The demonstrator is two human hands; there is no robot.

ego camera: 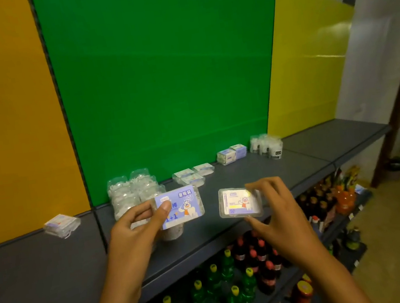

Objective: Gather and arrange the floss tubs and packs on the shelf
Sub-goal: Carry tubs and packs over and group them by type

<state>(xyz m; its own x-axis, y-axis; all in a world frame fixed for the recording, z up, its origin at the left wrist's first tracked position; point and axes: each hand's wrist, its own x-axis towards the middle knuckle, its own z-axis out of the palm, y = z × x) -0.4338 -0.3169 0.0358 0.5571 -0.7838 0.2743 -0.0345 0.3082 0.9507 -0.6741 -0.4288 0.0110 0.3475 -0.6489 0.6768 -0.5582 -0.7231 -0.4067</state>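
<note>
1. Two packs are in my hands above the shelf [227,199], so either may slip and knock the tubs [131,191] behind.
2. Left hand [137,224]: grip closed on the purple pack [180,207], thumb across its face, fingers behind.
3. Right hand [276,207]: loose pinch on the small pack [239,201], thumb below, fingertips on top; likelier to drop.
</note>
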